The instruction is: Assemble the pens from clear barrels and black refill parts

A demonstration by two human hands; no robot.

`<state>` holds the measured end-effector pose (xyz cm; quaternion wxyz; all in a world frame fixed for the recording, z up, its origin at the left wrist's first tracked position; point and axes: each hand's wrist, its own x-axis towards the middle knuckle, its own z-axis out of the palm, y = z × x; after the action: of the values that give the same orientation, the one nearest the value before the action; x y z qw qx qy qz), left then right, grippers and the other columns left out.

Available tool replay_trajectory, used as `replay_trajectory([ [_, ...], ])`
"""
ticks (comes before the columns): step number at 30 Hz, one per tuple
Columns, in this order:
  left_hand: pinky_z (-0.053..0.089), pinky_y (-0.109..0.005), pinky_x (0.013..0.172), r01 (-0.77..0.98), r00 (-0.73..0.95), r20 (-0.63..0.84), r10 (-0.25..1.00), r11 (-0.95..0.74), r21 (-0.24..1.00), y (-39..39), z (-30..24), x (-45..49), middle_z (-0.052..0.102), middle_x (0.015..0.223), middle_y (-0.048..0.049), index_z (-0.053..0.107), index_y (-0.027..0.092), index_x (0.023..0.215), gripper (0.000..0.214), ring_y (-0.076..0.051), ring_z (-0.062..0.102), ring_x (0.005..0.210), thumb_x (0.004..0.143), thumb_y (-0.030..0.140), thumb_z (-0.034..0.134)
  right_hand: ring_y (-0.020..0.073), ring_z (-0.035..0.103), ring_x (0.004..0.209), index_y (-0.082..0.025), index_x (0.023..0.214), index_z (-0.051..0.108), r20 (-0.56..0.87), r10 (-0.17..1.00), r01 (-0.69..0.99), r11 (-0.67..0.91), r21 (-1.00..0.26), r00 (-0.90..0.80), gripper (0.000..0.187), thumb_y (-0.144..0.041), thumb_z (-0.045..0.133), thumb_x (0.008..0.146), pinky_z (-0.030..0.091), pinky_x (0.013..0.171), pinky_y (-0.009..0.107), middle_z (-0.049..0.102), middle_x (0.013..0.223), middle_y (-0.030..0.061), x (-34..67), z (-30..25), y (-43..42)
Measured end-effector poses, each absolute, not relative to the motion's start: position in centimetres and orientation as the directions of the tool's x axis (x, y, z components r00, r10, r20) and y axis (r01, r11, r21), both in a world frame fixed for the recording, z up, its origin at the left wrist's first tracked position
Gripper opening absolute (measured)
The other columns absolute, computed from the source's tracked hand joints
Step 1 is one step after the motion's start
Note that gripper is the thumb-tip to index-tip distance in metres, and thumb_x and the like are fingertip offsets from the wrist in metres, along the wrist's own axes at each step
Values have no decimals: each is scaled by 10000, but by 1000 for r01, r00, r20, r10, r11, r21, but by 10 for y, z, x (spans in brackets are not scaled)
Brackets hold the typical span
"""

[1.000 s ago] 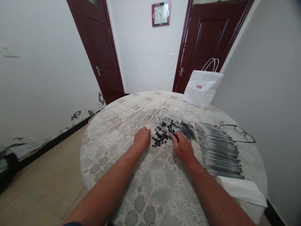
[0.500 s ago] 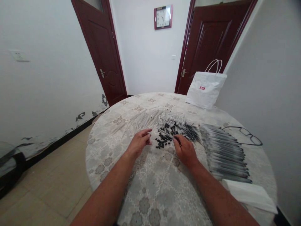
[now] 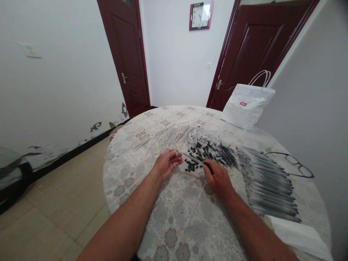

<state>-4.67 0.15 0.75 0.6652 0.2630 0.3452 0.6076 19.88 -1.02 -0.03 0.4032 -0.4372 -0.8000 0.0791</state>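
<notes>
Between my two hands a thin pen (image 3: 191, 157) slants over the table, its right end lower. My right hand (image 3: 217, 175) is closed round that end, hiding it. My left hand (image 3: 168, 165) pinches the pen's left end with thumb and forefinger, and something whitish shows there; the other fingers curl loosely. Just beyond lie small black plugs (image 3: 192, 166) in a loose scatter. Behind them are a heap of white caps (image 3: 208, 139), dark pen refills (image 3: 225, 155) and a spread of clear pen barrels (image 3: 174, 137).
Assembled-looking pens (image 3: 272, 185) lie in a row at the right, beside eyeglasses (image 3: 296, 165). A folded white sheet or bag (image 3: 299, 233) rests near the right edge. Farther back stands a white paper bag (image 3: 247, 105). A patterned cloth covers the round table (image 3: 168, 217).
My left hand has come to the pen's left end and now pinches it. The right hand keeps hold of the other end. The view has shifted slightly left.
</notes>
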Motion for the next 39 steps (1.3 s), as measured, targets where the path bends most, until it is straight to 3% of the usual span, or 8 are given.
replay_trajectory([
  [7,601,-321,761,-609,-48,-124,991,69,790,0,13,-46,732,1015,-151,583,133,980,243,-184,725,806,792,210,717,210,681,862,-197,1056,645,563,761,646,612,-456,-323,230,-320,474,963,506,800,313,716,957,78,197,-1,-11],
  [17,598,-296,746,-529,-42,-113,993,74,845,-4,16,-36,731,1049,-166,582,146,957,227,-196,729,860,795,232,717,211,682,877,-197,1074,649,558,759,658,613,-438,-335,238,-317,473,966,515,810,316,721,987,81,197,-2,-11],
  [28,608,-290,722,-542,-90,-156,984,83,836,0,7,-34,730,1024,-151,591,137,934,223,-170,720,806,824,275,727,225,674,899,-180,1073,670,615,679,700,660,-273,-401,259,-309,466,977,512,857,347,727,998,108,193,-1,-14],
  [33,610,-314,769,-570,-93,-145,985,67,819,0,6,-31,732,1016,-147,589,136,945,199,-171,719,824,846,262,707,212,685,877,-182,1069,667,585,710,667,657,-351,-392,254,-310,467,978,515,823,317,729,997,102,191,3,-17],
  [39,611,-288,716,-516,-81,-142,986,80,853,0,9,-29,735,1013,-166,609,121,941,187,-165,720,768,846,255,699,190,673,793,-199,998,688,492,807,636,573,-517,-327,236,-340,506,944,491,746,282,730,888,69,193,16,-21],
])
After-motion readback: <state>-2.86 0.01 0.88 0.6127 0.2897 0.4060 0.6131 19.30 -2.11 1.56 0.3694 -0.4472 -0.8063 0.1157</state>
